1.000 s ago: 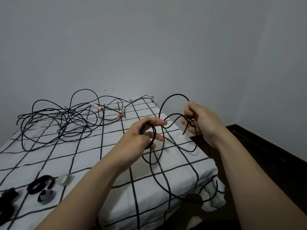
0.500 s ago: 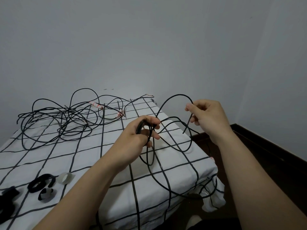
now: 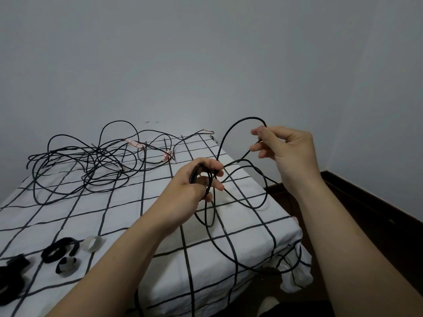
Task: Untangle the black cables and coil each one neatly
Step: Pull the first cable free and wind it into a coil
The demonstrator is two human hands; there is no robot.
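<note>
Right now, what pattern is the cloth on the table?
The cloth is white with a black grid of lines; the head view shows it best.

1. The black cables (image 3: pixel 100 161) have a smooth, matt, rubbery jacket.
2. The tablecloth (image 3: pixel 128 216) is matt white woven cloth, lightly creased, with a black printed grid.
3. The ring (image 3: pixel 92 243) is frosted translucent plastic.
4. The straps (image 3: pixel 59 249) are fuzzy black fabric.
5. The wall (image 3: pixel 206 53) is smooth, matt paint.
6. The skirting board (image 3: pixel 377 202) is dark and wood-like, with a faint sheen.

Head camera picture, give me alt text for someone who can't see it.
Two bare hands work a black cable above a table under a white, black-gridded cloth: the left hand grips gathered loops, the right hand pinches a raised loop. More black cables lie tangled at the far left; small rolls sit near left.
</note>
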